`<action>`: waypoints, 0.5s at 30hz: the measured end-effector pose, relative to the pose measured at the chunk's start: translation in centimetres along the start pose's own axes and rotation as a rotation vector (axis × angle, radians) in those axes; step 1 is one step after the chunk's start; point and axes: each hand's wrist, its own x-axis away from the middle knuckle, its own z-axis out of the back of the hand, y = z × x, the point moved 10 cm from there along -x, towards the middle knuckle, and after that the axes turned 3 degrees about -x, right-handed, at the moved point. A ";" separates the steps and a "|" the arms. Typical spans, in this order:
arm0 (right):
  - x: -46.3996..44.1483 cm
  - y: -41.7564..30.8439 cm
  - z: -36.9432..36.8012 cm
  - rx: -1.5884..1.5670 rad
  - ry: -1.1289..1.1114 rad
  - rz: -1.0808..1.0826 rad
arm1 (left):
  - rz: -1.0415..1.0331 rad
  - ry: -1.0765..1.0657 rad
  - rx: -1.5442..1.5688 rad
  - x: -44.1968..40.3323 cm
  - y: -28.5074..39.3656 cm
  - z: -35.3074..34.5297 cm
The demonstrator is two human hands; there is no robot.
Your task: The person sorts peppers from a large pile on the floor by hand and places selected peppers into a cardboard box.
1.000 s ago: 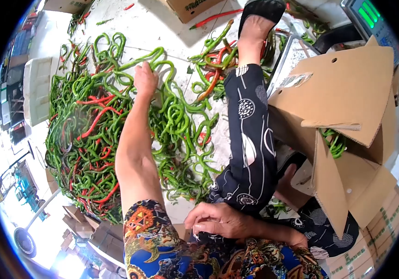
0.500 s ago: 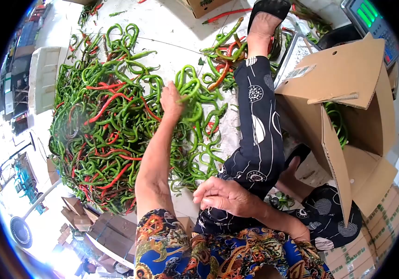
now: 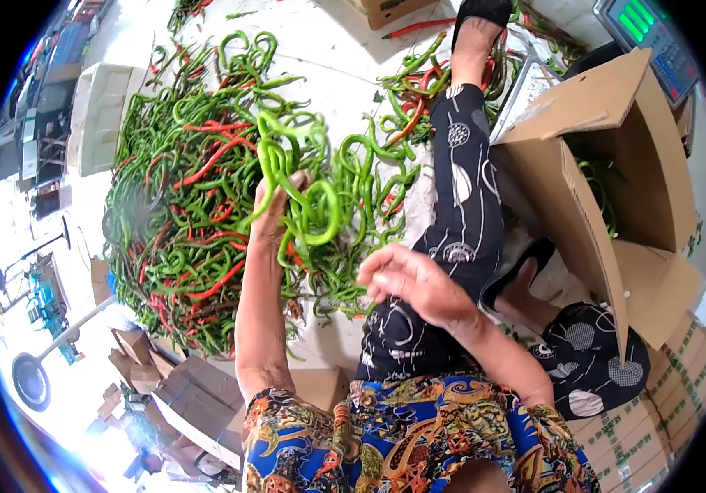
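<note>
My left hand (image 3: 281, 191) is closed around a bunch of curly green chili peppers (image 3: 320, 215), raised above the floor. The long peppers loop over the hand and partly hide its fingers. Beside it spreads a large heap of mostly green chili peppers (image 3: 180, 189), mixed with some red ones. Over my lap hovers my right hand (image 3: 419, 283), its fingers loosely bent and apart, with nothing visible in them. More loose green peppers (image 3: 361, 177) lie on the floor between the heap and my outstretched leg.
An open cardboard box (image 3: 575, 181) with green peppers inside stands at my right. Behind it is a scale with a lit green display (image 3: 636, 20). A smaller pile of green and red peppers (image 3: 415, 99) lies by my foot. Folded cartons (image 3: 201, 407) sit at lower left.
My left hand has lifted the green chili peppers off the heap and drawn them nearer my body. My right hand has shifted slightly up and right. The view has moved a little.
</note>
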 end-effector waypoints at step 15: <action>3.0 0.5 -2.7 0.147 0.101 0.159 | 0.082 -0.036 0.563 13.0 -1.6 -6.4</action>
